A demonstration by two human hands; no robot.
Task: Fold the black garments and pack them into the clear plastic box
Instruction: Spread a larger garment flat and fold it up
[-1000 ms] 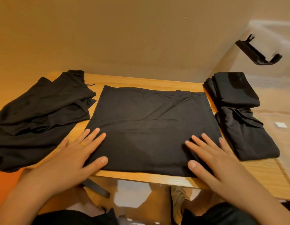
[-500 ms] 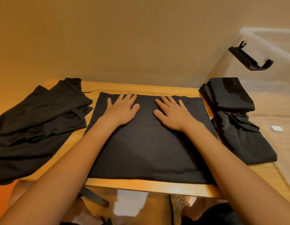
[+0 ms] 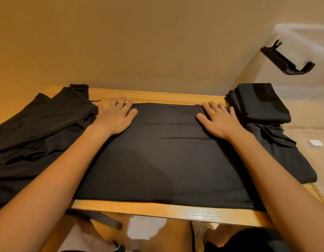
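A black garment (image 3: 164,160) lies flat as a wide rectangle across the middle of the wooden table (image 3: 157,210). My left hand (image 3: 115,116) presses flat on its far left corner, fingers straight. My right hand (image 3: 218,119) presses flat on its far right corner. An unfolded heap of black garments (image 3: 37,135) lies at the left. Two folded black garments (image 3: 261,104) sit at the right inside the clear plastic box (image 3: 306,110), seen through its wall.
A beige wall stands right behind the table. A black clip handle (image 3: 286,60) hangs on the box's wall. A small white label (image 3: 316,143) is on the box. A dark strap (image 3: 105,220) and my legs show below the table's front edge.
Both hands went from the garment's near edge to its far middle, then slid apart to the far corners. The view tilted down a little.
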